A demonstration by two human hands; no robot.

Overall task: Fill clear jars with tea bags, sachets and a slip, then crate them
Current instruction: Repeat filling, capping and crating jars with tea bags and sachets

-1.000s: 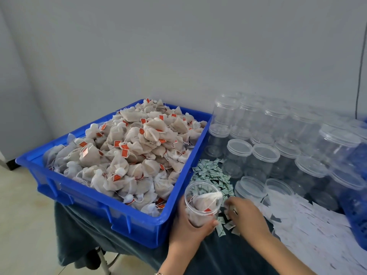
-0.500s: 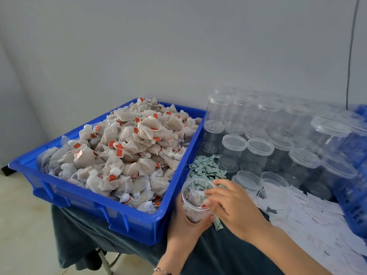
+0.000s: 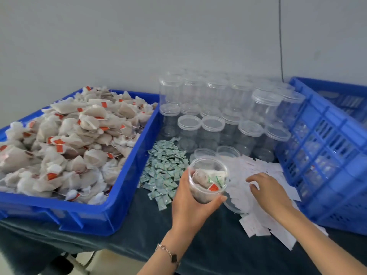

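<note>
My left hand point(image 3: 188, 207) grips an open clear jar point(image 3: 207, 180) that holds tea bags and a green-and-white sachet. My right hand point(image 3: 267, 190) reaches over the pile of white paper slips point(image 3: 256, 225), its fingers spread and touching the slips. A heap of small green sachets point(image 3: 163, 171) lies left of the jar. Tea bags point(image 3: 75, 139) with red tags fill the blue tray point(image 3: 127, 185) at the left. A blue crate point(image 3: 325, 151) stands at the right.
Several lidded clear jars point(image 3: 218, 108) are stacked in rows at the back, against the grey wall. A loose clear lid point(image 3: 231, 205) lies under the slips near my left hand. Dark cloth point(image 3: 151, 233) covers the table.
My right hand left the jar mouth, where a sachet now lies, and moved right onto the slips. My view turned right, bringing the blue crate into sight.
</note>
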